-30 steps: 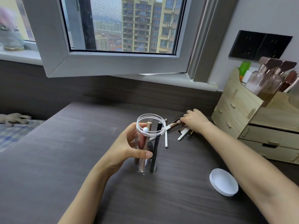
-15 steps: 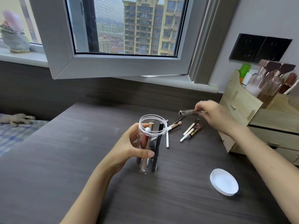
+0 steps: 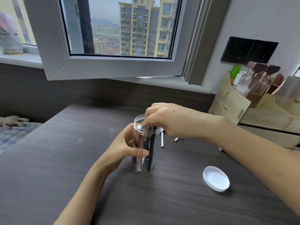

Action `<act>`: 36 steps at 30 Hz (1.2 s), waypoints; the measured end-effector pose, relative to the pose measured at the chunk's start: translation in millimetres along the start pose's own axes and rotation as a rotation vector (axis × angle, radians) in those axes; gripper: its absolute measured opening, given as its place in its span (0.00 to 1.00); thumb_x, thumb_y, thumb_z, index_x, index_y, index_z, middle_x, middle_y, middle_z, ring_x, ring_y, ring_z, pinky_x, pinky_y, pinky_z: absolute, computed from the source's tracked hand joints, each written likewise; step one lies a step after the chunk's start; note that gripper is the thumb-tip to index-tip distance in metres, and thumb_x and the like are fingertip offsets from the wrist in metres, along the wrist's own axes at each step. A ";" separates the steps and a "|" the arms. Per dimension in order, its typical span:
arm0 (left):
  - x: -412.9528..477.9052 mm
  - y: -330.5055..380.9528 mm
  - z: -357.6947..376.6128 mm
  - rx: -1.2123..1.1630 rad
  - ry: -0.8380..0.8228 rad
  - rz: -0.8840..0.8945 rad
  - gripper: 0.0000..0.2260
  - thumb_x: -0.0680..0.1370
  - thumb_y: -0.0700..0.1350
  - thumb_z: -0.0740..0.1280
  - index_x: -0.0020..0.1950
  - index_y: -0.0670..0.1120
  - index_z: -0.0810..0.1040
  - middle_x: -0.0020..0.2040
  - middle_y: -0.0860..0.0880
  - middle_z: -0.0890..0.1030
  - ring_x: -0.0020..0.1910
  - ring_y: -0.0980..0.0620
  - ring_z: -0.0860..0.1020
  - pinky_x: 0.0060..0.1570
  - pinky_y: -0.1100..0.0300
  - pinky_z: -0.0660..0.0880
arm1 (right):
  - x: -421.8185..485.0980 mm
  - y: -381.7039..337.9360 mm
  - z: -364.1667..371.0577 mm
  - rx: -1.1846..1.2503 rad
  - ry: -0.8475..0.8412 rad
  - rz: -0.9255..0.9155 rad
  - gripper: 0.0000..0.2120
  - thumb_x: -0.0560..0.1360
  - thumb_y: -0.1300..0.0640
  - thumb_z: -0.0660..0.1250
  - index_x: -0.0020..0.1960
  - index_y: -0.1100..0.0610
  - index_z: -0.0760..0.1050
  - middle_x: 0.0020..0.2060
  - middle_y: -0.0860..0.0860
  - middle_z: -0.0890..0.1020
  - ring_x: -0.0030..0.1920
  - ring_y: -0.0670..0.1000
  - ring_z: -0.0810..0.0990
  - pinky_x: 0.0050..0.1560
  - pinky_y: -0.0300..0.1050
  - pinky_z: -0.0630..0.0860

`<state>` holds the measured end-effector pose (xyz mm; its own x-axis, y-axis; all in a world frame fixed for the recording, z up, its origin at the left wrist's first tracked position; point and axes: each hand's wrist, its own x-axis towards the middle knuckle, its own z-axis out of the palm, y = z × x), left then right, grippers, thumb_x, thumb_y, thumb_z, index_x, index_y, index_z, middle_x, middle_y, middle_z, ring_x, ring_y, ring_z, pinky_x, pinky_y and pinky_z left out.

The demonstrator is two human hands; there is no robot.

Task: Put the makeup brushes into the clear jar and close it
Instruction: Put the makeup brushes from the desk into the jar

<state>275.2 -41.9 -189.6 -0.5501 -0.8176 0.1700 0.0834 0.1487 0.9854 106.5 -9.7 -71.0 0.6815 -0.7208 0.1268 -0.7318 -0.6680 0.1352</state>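
Two hands work at one clear jar (image 3: 142, 143), which stands upright on the dark desk (image 3: 48, 168) with its mouth uncovered. The left hand (image 3: 125, 148) wraps the jar's left side, its thumb pressed across the front of the glass and its fingers curled around the back, so it grips the jar. The right hand (image 3: 168, 122) sits over the jar's mouth with its fingers bunched and pointing down onto the tops of the brushes (image 3: 150, 153) inside; whether it pinches one of them cannot be told, since the fingertips hide the contact. Several brushes stand in the jar, leaning against its wall: a black handle on the right side, a pale pinkish one left of it, a reddish shape at the far left, and a small white round tip near the rim. Behind the jar and to its right, a white stick (image 3: 162, 138) lies flat on the desk, partly hidden under the right hand. The white lid (image 3: 216, 178) lies on the desk to the right of the jar and nearer the viewer, well apart from it. A wooden organizer (image 3: 235, 108) with bottles stands far right of the jar.
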 end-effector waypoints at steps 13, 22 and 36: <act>1.6 -2.1 0.0 -0.052 -0.004 -0.018 0.34 0.52 0.43 0.78 0.57 0.55 0.76 0.52 0.42 0.78 0.50 0.52 0.79 0.49 0.60 0.78 | -2.2 141.5 101.3 0.069 -0.026 0.825 0.18 0.76 0.66 0.59 0.63 0.54 0.76 0.62 0.56 0.79 0.63 0.57 0.76 0.63 0.48 0.73; 5.6 -1.8 -1.5 -0.040 -0.022 -0.025 0.31 0.53 0.44 0.78 0.54 0.59 0.77 0.51 0.39 0.75 0.49 0.49 0.77 0.51 0.56 0.77 | 6.8 163.2 146.0 -0.479 -0.312 0.648 0.11 0.78 0.58 0.58 0.56 0.57 0.77 0.57 0.54 0.81 0.61 0.56 0.73 0.55 0.48 0.70; 2.6 -5.3 -0.4 -0.007 -0.006 -0.045 0.33 0.53 0.45 0.78 0.57 0.56 0.76 0.49 0.57 0.83 0.50 0.59 0.81 0.49 0.62 0.79 | -4.1 156.7 133.6 -0.346 -0.428 0.577 0.10 0.78 0.60 0.57 0.56 0.61 0.73 0.56 0.58 0.79 0.57 0.59 0.77 0.50 0.49 0.74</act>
<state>273.7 -45.0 -194.4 -0.5582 -0.8201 0.1257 0.0644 0.1083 0.9920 -12.6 -136.2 -181.6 0.0808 -0.9907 -0.1091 -0.8745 -0.1230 0.4692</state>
